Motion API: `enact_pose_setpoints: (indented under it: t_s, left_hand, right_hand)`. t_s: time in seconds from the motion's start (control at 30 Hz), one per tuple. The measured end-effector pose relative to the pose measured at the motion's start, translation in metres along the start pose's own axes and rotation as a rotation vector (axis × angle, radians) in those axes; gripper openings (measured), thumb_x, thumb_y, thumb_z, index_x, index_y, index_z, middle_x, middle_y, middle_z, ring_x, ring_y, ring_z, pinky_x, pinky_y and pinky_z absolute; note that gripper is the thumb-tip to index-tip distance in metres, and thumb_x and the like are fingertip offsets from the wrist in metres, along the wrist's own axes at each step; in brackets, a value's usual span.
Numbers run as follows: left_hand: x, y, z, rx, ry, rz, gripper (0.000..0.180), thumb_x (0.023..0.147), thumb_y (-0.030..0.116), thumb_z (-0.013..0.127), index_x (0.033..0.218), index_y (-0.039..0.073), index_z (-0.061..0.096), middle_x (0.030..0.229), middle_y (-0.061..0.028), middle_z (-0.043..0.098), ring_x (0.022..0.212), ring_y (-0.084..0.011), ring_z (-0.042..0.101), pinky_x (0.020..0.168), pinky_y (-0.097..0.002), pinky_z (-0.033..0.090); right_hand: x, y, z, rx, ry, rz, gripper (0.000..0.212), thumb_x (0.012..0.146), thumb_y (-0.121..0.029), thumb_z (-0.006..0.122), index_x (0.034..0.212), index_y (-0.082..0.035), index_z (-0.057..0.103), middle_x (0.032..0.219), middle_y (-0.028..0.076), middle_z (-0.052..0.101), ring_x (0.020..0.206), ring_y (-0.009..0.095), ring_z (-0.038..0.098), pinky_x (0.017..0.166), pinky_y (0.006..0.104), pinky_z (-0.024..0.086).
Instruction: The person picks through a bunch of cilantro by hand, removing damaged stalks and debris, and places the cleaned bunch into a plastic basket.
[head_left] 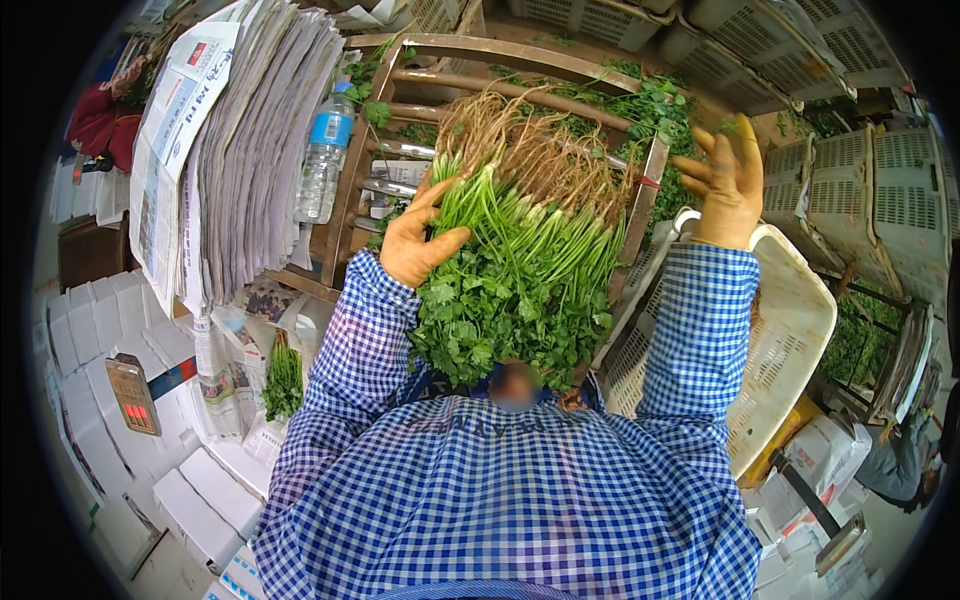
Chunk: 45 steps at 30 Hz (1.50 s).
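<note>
A broad layer of coriander with pale brown roots at its far end and leaves towards me lies on the brown slatted rack. Both my hands wear yellowish-tan gloves. My left hand rests at the left edge of the green stems, its thumb spread apart from its fingers; its far fingertips touch the stems. Raised to the right of the rack, my right hand has its fingers spread. A tiny bit of green shows by one of its fingertips. Nothing else is seen in that hand.
Left of the rack are a tall stack of newspapers and a plastic bottle. A small tied green bunch lies lower left, near a digital scale. At right stands a cream crate; more crates are stacked beyond.
</note>
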<state>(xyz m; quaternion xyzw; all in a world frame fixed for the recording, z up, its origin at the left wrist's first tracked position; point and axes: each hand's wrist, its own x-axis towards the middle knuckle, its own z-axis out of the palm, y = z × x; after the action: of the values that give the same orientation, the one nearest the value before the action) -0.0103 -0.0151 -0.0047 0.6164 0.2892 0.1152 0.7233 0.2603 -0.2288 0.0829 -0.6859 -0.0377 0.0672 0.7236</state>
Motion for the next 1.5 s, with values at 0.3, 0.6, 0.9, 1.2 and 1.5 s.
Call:
enact_pose_setpoints:
  t_s: [0.3, 0.6, 0.9, 1.2, 1.5]
  left_hand:
    - [-0.005, 0.032, 0.024, 1.085, -0.019, 0.507, 0.059, 0.082, 0.044, 0.079, 0.118, -0.001, 0.062, 0.149, -0.023, 0.048, 0.145, -0.052, 0.03, 0.117, -0.0627, 0.027]
    - [-0.021, 0.054, 0.082, 1.522, -0.622, 0.325, 0.075, 0.086, 0.057, 0.069, 0.147, 0.018, 0.05, 0.158, -0.0116, 0.041, 0.151, -0.0386, 0.024, 0.124, -0.0584, 0.014]
    - [-0.025, 0.042, 0.042, 1.343, -0.342, 0.415, 0.046, 0.092, 0.035, 0.069, 0.132, 0.014, 0.061, 0.152, -0.0134, 0.045, 0.147, -0.0415, 0.032, 0.117, -0.0665, 0.025]
    - [-0.025, 0.03, 0.034, 1.268, -0.287, 0.473, 0.04, 0.094, 0.027, 0.065, 0.13, 0.012, 0.061, 0.15, -0.0153, 0.047, 0.145, -0.0443, 0.034, 0.116, -0.0682, 0.024]
    - [-0.025, 0.021, 0.031, 1.246, -0.255, 0.509, 0.038, 0.095, 0.025, 0.063, 0.129, 0.009, 0.06, 0.151, -0.0174, 0.047, 0.144, -0.0471, 0.033, 0.115, -0.0697, 0.023]
  right_hand:
    - [-0.098, 0.048, -0.001, -1.069, -0.728, -0.068, 0.046, 0.098, -0.035, 0.063, 0.141, -0.017, 0.058, 0.075, 0.007, 0.068, 0.067, 0.019, 0.068, 0.061, 0.0348, 0.057]
    - [-0.113, 0.053, -0.01, -1.183, -0.926, -0.246, 0.038, 0.099, -0.033, 0.057, 0.132, -0.015, 0.063, 0.086, 0.007, 0.073, 0.077, 0.026, 0.071, 0.068, 0.0408, 0.057]
    - [-0.115, 0.054, -0.021, -1.078, -0.813, -0.058, 0.034, 0.1, -0.038, 0.057, 0.132, -0.031, 0.065, 0.093, 0.007, 0.075, 0.08, 0.027, 0.072, 0.072, 0.04, 0.059]
    - [-0.119, 0.053, -0.02, -0.922, -0.737, -0.1, 0.036, 0.098, -0.038, 0.06, 0.132, -0.025, 0.066, 0.09, 0.01, 0.075, 0.076, 0.028, 0.073, 0.07, 0.0396, 0.059]
    - [-0.093, 0.053, 0.056, -1.19, -0.964, -0.126, 0.049, 0.093, -0.037, 0.069, 0.129, -0.007, 0.056, 0.086, 0.014, 0.072, 0.081, 0.03, 0.073, 0.067, 0.0427, 0.058]
